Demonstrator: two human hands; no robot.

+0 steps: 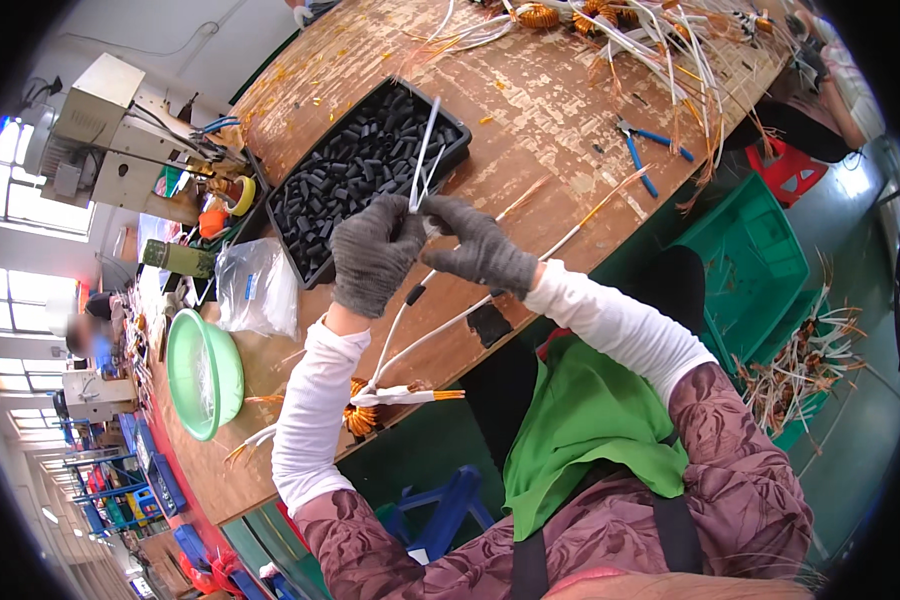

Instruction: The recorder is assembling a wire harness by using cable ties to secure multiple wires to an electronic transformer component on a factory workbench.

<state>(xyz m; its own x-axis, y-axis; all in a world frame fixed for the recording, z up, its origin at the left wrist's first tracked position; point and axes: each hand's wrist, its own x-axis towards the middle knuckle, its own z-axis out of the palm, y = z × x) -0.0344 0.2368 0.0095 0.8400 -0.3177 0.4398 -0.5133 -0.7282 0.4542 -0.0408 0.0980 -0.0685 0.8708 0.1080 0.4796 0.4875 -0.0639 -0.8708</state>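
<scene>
Both my hands wear grey knit gloves and meet at the near edge of the black tray [460, 155]. My left hand [375, 255] is closed around the lower end of thin white strips [425, 150], which look like a cable tie and stand upward. Against the same end, my right hand [480, 245] pinches with thumb and fingers. Below them lies an orange-wound coil [359, 418] with white-sleeved leads [425, 345] running up the table. A short black sleeve [415, 294] sits on one lead. Under my right glove, the other lead is partly hidden.
Black sleeves [355, 160] fill the tray. A green basin [205, 375] and clear plastic bag [255, 285] stand left. Blue-handled pliers [640, 160] lie right. Several coils [595, 15] with loose wires lie at the back. Green crates [750, 270] stand beside the worn table [530, 130].
</scene>
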